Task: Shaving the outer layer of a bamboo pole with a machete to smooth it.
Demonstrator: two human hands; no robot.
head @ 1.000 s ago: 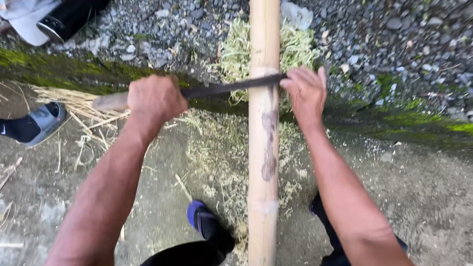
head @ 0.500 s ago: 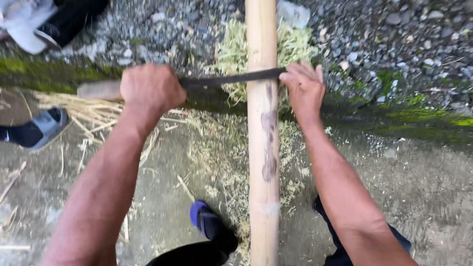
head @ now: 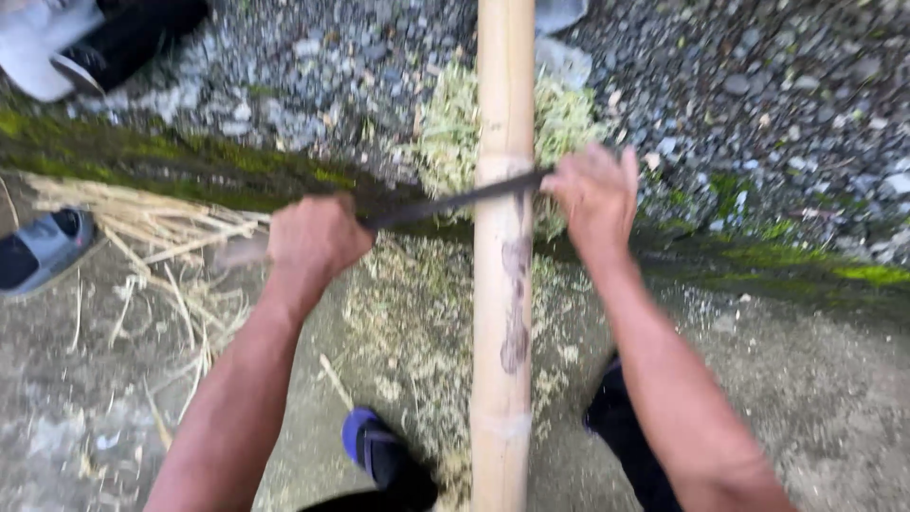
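— So, where does the bamboo pole [head: 503, 284] stand?
— Upright down the middle, a dark blade [head: 455, 201] laid across it.
— And the hands?
— The left hand [head: 313, 237] is fisted around the blade's handle; the right hand [head: 592, 194] presses on its far end, fingers partly spread.
— What lies around?
— Pale shavings [head: 445, 133] behind the pole, split strips [head: 152, 228] at left, a grey sandal [head: 43, 251], mossy kerb [head: 190, 171], gravel [head: 777, 85].

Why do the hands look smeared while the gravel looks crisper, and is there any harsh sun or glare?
Head view: motion blur smears the left hand, right hand and dark blade; the bamboo pole and gravel read sharper. Light is soft and even, with no hard shadows or glare.
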